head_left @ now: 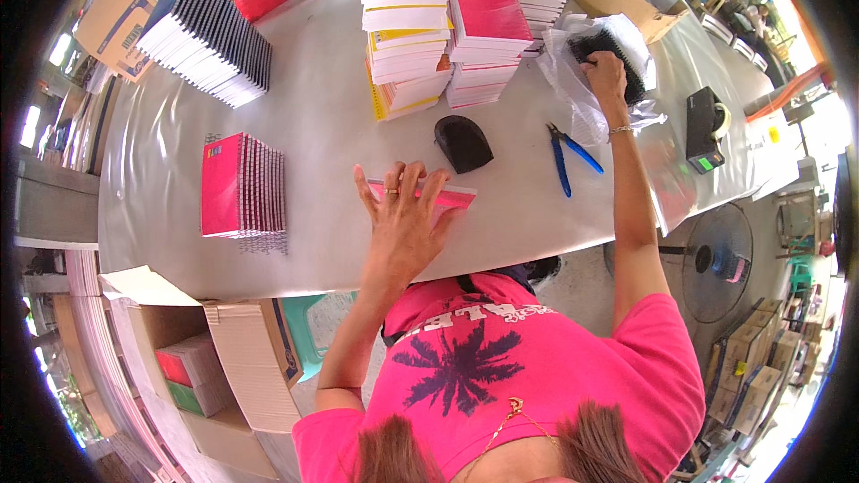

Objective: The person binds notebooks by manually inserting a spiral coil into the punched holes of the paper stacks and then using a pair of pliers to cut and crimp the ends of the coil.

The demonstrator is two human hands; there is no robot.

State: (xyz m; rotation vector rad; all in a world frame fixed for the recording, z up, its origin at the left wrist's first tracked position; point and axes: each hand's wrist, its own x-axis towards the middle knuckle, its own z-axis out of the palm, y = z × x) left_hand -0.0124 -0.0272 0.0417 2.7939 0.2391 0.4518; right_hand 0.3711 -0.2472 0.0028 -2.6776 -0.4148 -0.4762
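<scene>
My left hand (404,219) is curled over a pink-covered notebook (458,198) near the table's front edge, gripping it with the fingers on its far side. Much of that notebook is hidden under the hand. Out to the right, my right hand (608,80) reaches into a crumpled white plastic bag (558,61) and closes on black binding coils (634,82) bunched inside. Its fingertips are partly hidden among the coils. Between the hands lie blue-handled cutting pliers (561,161) and a black rounded pad (464,143).
A stack of red spiral notebooks (224,188) stands at left, black-coiled books (210,45) behind it. Tall paper stacks (407,18) and red-covered books (490,13) fill the back. A tape dispenser (702,130) sits right. An open carton (242,349) and a fan (716,259) flank me.
</scene>
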